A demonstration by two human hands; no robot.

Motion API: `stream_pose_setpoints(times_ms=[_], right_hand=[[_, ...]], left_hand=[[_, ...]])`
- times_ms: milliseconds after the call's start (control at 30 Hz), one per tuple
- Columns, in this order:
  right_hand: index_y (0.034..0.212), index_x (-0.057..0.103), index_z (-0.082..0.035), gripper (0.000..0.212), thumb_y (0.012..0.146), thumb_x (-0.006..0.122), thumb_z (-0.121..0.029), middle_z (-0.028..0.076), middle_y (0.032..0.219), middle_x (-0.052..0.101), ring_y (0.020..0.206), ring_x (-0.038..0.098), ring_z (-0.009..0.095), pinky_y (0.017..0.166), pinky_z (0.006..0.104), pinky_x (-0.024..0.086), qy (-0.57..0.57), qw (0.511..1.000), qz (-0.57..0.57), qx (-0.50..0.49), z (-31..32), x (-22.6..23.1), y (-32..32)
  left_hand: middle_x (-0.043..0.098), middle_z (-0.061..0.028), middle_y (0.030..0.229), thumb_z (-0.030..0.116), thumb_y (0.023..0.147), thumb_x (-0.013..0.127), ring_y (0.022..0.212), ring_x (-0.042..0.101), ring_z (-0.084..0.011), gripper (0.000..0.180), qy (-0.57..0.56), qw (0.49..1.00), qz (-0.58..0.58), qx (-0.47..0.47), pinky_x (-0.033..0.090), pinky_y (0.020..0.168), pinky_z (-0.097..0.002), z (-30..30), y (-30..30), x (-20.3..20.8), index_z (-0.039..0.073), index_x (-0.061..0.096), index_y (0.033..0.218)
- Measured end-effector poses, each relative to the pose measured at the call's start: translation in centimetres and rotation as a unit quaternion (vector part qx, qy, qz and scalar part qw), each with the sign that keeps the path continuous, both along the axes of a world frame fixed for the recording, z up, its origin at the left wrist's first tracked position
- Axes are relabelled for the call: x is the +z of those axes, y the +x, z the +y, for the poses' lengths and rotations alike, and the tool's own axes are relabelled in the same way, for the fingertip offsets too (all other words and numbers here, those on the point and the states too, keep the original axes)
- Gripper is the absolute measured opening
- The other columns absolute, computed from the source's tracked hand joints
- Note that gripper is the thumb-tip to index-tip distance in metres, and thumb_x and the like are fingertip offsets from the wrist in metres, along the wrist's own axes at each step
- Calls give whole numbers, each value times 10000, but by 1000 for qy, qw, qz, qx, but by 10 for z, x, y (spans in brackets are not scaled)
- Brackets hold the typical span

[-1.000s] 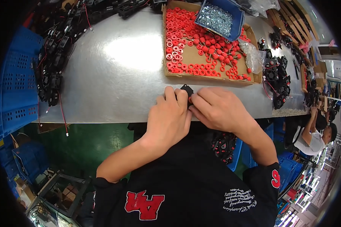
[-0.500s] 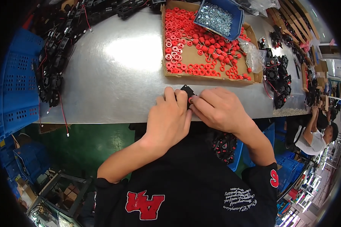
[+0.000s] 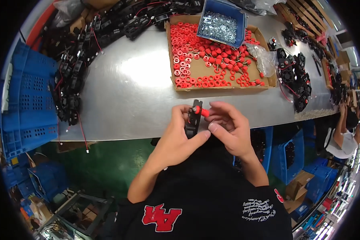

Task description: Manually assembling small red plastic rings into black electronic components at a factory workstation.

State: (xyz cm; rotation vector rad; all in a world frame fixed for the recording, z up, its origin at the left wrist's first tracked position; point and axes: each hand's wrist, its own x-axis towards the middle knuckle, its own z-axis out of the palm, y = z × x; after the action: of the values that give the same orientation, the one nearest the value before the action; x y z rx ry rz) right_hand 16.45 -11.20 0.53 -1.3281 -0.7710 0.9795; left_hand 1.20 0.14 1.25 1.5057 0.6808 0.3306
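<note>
Head view: my left hand [image 3: 177, 140] clamps the black part [image 3: 194, 121] over the near edge of the bench [image 3: 120, 94]; my right hand [image 3: 234, 132], loosely curled, is beside the red fitting [image 3: 202, 111]. Metal spans cardboard tray [image 3: 198, 69] to left-edge fans [image 3: 73, 103]. Shirt [image 3: 212, 200] bears red lettering [image 3: 162, 227].

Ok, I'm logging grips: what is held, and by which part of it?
Left hand: the black part, by its left side and near end. The right hand, open beside the red knob, grips nothing.

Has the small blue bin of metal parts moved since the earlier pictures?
No: against the cardboard tray, the blue bin sits where it was before.
</note>
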Motion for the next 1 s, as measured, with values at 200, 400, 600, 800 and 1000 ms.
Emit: stream_pose_setpoints(times_ms=[200,400,600,800,1000], right_hand=[[1167,640,28,307,870,703,-16,99,1021,686,934,686,160,836,297,566,55,997,-62,-12,-2,2,2],[1101,670,31,252,861,721,-26,98,1010,695,891,704,160,792,284,577,52,996,-56,-38,-14,0,8],[1093,677,28,249,854,722,-26,105,993,702,861,708,159,767,282,580,80,993,-51,-64,-31,-8,18],[1066,679,32,234,843,723,-23,103,983,705,850,706,147,764,277,574,77,992,-47,-89,-54,-13,33],[1053,680,22,214,848,720,-25,90,963,706,840,700,133,757,267,565,85,989,-22,-116,-73,-16,41]], left_hand=[[517,-54,1077,87,776,716,915,495,-95,682,-166,984,-14,-61,429,805,-266,-6,-9,5,53,379,1368],[508,-60,1081,101,795,719,881,502,-101,649,-175,981,-15,-81,449,793,-277,-15,-1,8,38,372,1340],[487,-62,1066,92,793,710,846,494,-102,661,-140,987,-10,-78,444,761,-275,-35,17,2,41,346,1341],[477,-45,1019,44,752,693,845,492,-102,695,-59,995,18,-82,429,738,-254,-56,39,1,57,349,1357],[467,-49,1040,52,743,691,862,493,-115,699,-33,995,26,-94,434,769,-274,-72,55,3,54,349,1353]])
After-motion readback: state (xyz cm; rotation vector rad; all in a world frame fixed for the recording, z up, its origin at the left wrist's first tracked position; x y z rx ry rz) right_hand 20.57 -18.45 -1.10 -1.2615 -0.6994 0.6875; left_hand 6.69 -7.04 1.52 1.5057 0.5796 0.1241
